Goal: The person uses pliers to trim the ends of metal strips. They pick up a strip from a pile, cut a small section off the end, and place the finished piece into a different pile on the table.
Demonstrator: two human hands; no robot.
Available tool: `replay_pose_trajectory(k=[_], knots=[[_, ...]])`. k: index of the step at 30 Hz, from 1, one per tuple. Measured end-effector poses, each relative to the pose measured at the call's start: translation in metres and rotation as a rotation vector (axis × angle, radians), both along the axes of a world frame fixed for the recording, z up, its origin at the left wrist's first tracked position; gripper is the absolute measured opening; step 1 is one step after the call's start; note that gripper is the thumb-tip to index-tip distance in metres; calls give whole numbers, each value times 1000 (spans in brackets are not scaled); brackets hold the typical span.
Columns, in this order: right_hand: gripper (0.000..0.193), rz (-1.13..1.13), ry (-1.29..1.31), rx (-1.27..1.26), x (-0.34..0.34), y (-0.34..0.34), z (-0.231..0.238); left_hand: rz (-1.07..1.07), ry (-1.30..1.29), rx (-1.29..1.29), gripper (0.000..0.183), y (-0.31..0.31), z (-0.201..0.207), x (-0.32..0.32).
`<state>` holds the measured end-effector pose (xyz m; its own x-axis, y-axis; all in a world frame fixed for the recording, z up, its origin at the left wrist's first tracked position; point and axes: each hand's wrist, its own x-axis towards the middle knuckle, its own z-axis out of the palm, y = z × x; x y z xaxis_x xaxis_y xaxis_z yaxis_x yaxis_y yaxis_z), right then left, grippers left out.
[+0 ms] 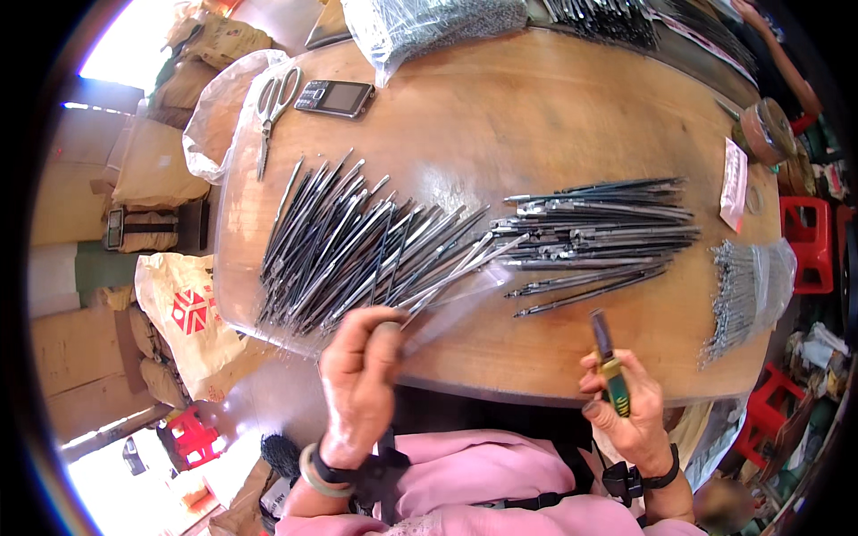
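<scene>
My left hand (362, 371) is closed at the near edge of the left pile, its fingertips pinching the near end of a pale thin metal rod (469, 270) that slants up to the right. Under it spreads a loose pile of thin dark and silvery rods (335, 237) on clear plastic. My right hand (628, 406) grips a small hand tool (610, 362) with a green and yellow handle; its dark metal tip points away from me. Beyond that tool lies a second, more evenly lined-up pile of rods (608, 225).
Scissors (268, 116) and a keypad phone (335, 98) lie at the far left. A plastic bag of grey metal parts (438, 31) sits at the back. To the right are a bagged bundle of rods (746, 290) and a tape roll (767, 129). Red stools (807, 243) stand beyond the table.
</scene>
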<state>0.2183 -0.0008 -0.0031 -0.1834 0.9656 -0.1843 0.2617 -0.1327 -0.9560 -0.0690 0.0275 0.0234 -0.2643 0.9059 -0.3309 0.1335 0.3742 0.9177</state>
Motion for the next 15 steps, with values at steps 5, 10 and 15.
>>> replay_pose_trajectory(k=[5, 10, 15], knots=[[41, 167, -109, 140, 14, 9, -11, -396, 1037, 215, 83, 9, -2, -6], [37, 134, -39, 72, 14, 13, -11, -361, 1237, 222, 67, 22, -28, -15], [32, 138, -8, 80, 18, 13, -15, -222, 1222, 210, 39, 33, -32, -33]])
